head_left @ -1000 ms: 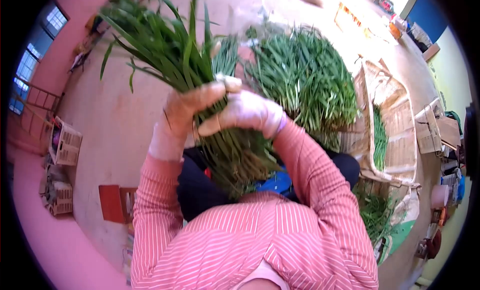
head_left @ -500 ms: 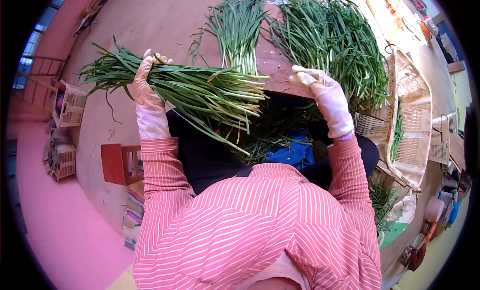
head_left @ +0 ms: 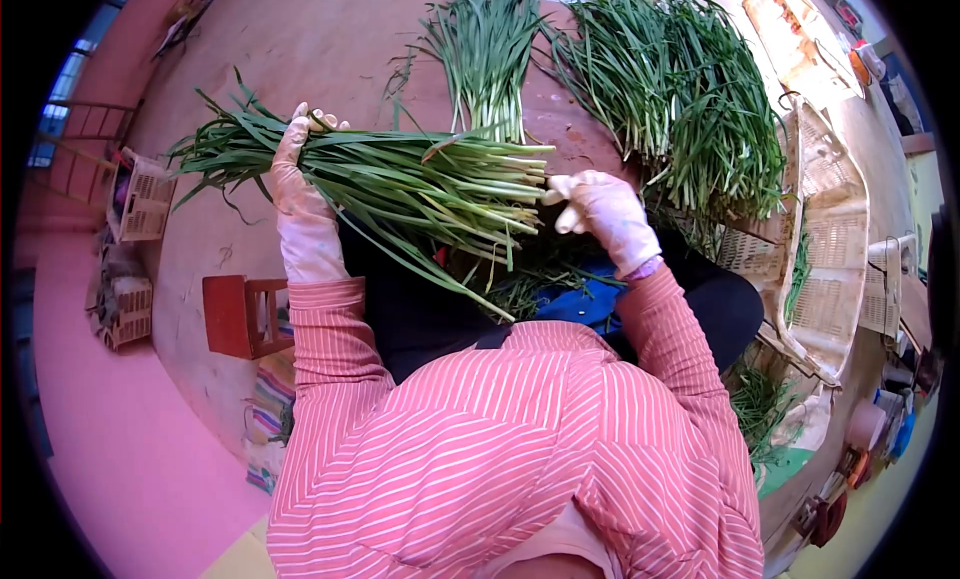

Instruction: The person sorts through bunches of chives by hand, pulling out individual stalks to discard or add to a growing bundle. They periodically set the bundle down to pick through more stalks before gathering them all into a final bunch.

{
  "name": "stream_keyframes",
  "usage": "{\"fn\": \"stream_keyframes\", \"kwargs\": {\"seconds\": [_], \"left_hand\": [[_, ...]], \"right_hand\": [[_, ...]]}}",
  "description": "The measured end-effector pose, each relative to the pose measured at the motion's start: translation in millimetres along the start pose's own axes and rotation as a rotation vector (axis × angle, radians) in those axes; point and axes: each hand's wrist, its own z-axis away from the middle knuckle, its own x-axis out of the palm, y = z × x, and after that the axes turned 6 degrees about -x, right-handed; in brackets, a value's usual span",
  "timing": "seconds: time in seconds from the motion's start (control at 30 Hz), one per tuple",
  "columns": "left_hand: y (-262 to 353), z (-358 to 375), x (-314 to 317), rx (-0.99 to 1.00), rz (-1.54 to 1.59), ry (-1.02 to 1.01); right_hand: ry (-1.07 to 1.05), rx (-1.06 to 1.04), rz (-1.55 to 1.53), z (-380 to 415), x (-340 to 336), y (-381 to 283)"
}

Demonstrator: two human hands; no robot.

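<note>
The left hand [head_left: 295,174] clasps the leafy bunch [head_left: 420,174] at 11 o'clock; the right hand [head_left: 608,219] curls by its stem ends — grip unclear. 2 heaps [head_left: 670,99] lie on the reddish board [head_left: 562,124] at 1, the red stool [head_left: 225,317] at 9, the crate [head_left: 832,244] at 3.

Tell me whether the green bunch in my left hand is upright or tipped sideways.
Tipped sideways: the green bunch lies across your left hand, its leaves pointing left, its pale stems towards your right hand.

The green bunch [head_left: 420,169] has swung from slanted to sideways. The right hand [head_left: 604,215] has neared its stem ends [head_left: 520,191].
</note>
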Motion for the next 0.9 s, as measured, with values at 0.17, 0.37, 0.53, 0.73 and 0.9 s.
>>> {"fn": "stream_keyframes", "kwargs": {"seconds": [0.17,0.37,0.53,0.73,0.9], "left_hand": [[8,0,-8,0.022,0.049,0.084],[1,10,2,0.021,0.045,0.03],[-3,15,11,-0.029,-0.005,0.095],[-10,24,28,-0.031,0.006,0.12],[-11,25,28,-0.051,0.003,0.161]], "right_hand": [[0.212,0.092,0.295,11,-53,30],[0.411,0.03,0.505,32,-30,25],[0.256,-0.475,0.12,58,19,-27],[0.246,-0.784,0.612,49,50,-42],[0.214,-0.779,0.598,49,52,-38]]}}
